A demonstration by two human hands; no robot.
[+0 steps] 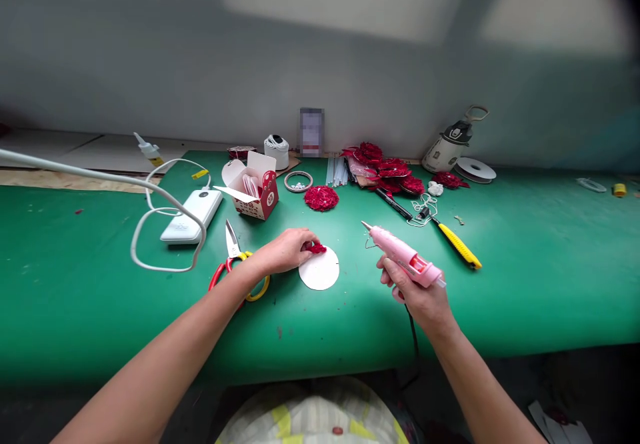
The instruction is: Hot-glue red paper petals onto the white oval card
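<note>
A white paper disc (320, 273) lies flat on the green table. At its upper left edge my left hand (289, 251) is closed around a small red fabric piece (317, 248), which overlaps the disc. Whether the piece is stuck to the disc I cannot tell. To the right, my right hand (413, 289) grips a pink glue gun (406, 256) by its handle, raised above the table. Its nozzle points up and left, apart from the disc. Scissors (234, 257) with red and yellow handles lie beside my left wrist, partly hidden by my forearm.
Behind the disc sit a round red fabric piece (321, 198), an open red-and-white box (260, 194) and a tape ring (299, 182). A white power bank (193, 217) with a looping cable is at left. Right are red flowers (390, 167), a marker (393, 205) and a yellow cutter (459, 244).
</note>
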